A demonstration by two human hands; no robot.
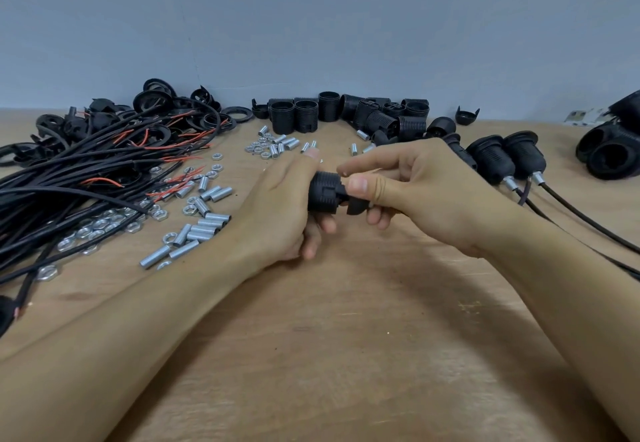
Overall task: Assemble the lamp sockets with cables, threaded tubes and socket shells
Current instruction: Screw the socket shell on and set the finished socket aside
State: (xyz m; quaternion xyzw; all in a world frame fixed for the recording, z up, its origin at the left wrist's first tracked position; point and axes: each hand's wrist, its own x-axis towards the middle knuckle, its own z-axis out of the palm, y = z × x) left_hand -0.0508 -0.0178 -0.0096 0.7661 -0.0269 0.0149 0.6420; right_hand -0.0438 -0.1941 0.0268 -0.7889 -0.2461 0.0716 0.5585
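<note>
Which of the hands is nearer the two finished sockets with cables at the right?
Right. The right hand sits just beside the finished sockets, pinching the socket cap. The left hand grips the socket shell, farther away on its other side.

— Worktop (346,355)? Plain light wood, running back to a grey wall.
— At nine o'clock? Heap of black cables (69,178) with red wire ends, black rings (239,113) behind at eleven.
— Nearer centre? Silver threaded tubes (204,227) and hex nuts (100,225) scattered, a smaller cluster (273,145) at twelve.
— Beyond that? Black ribbed socket shells (329,112), standing and tipped.
— At two o'clock? Assembled sockets (502,159) lying with cables trailing towards four.
</note>
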